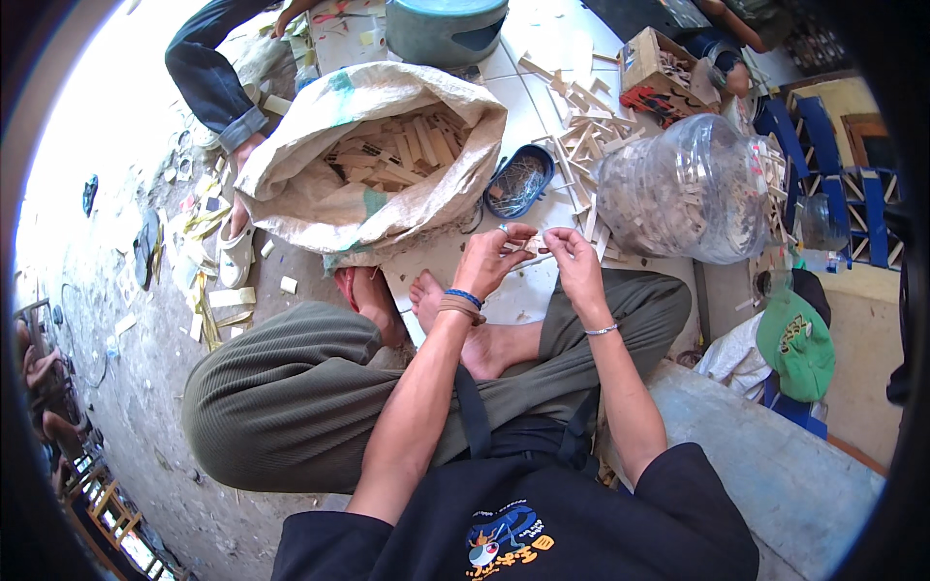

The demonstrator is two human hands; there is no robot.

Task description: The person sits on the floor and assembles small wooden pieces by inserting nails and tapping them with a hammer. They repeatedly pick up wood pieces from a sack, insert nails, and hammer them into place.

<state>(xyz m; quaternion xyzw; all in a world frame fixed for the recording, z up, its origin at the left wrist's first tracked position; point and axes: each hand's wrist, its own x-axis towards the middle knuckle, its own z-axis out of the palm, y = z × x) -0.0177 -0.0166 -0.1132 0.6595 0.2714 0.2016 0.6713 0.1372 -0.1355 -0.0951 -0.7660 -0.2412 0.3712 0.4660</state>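
Observation:
My left hand (489, 262) pinches a small pale piece (532, 246), which looks like wood; the fingers partly cover it. Close beside it on the right, my right hand (577, 272) has thumb and fingertips pressed together at the end of that piece. Whether a thin pin or stick is also between those fingers is too small to tell. Just beyond my hands stands a blue oval tub (520, 182) holding thin, needle-like bits. A large whitish woven sack (291, 179), its mouth rolled back, holds many flat wooden pieces (426, 145) to the far left.
Loose wooden pieces (586, 126) are heaped on the white tiles, near a clear plastic jar (678, 189) lying on its side. Behind are a cardboard box (662, 77) and a green stool (446, 34). Another person's foot (238, 208) is beside the sack. A green cap (794, 344) hangs at right.

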